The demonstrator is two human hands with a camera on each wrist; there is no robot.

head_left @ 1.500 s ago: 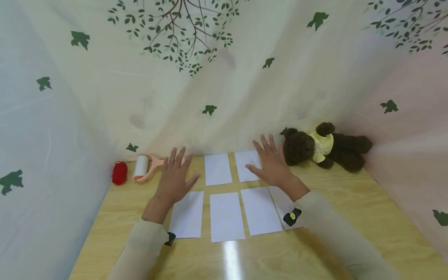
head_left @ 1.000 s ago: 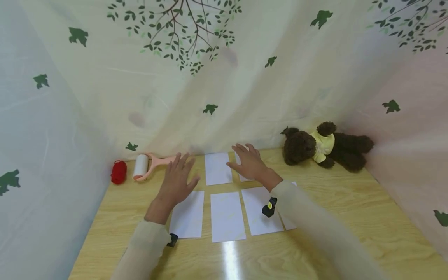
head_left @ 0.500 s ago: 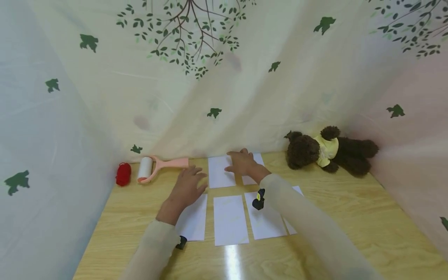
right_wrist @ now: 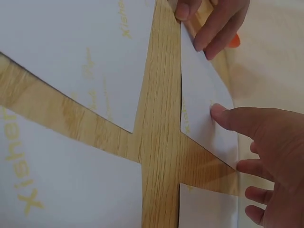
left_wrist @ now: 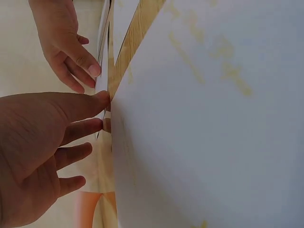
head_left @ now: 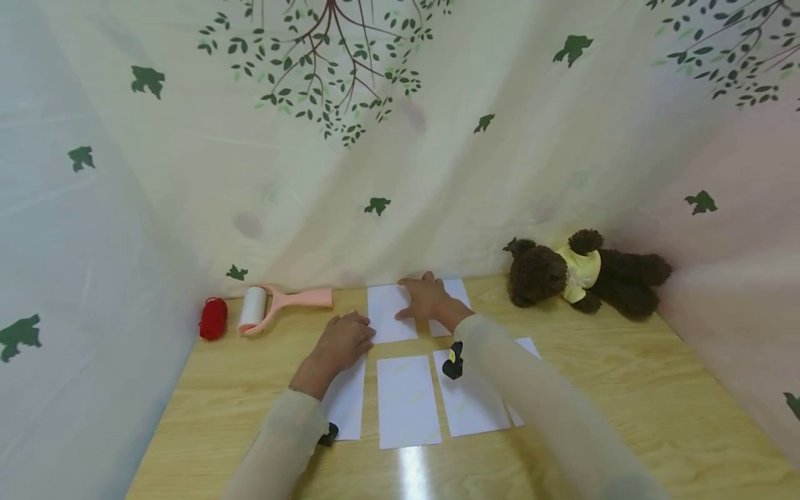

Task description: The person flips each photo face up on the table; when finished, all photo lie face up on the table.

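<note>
White sheets of paper with faint yellow lettering lie in two rows on the wooden table. My left hand point(head_left: 340, 344) is at the left edge of the back-left sheet point(head_left: 390, 328), its thumb tip at the near corner in the right wrist view. Over the same sheet's right side is my right hand point(head_left: 431, 300). In the right wrist view, its thumb point(right_wrist: 221, 114) touches the sheet's face and a fingertip point(right_wrist: 242, 166) meets the far corner. Neither hand's fingers are tightly curled. The back-right sheet point(head_left: 459, 292) is partly hidden by the right hand.
Several sheets, including a front-middle one point(head_left: 409, 403), form the near row, partly covered by my forearms. At back left lie a red yarn ball point(head_left: 213, 319) and a lint roller point(head_left: 300, 299). A brown teddy bear point(head_left: 540, 274) lies at back right against the printed curtain point(head_left: 250, 173).
The right hand has moved left from the back-right sheet to the back-left one. The left hand has come down and inward to that sheet's left edge. Both hands' spread fingers have drawn in.
</note>
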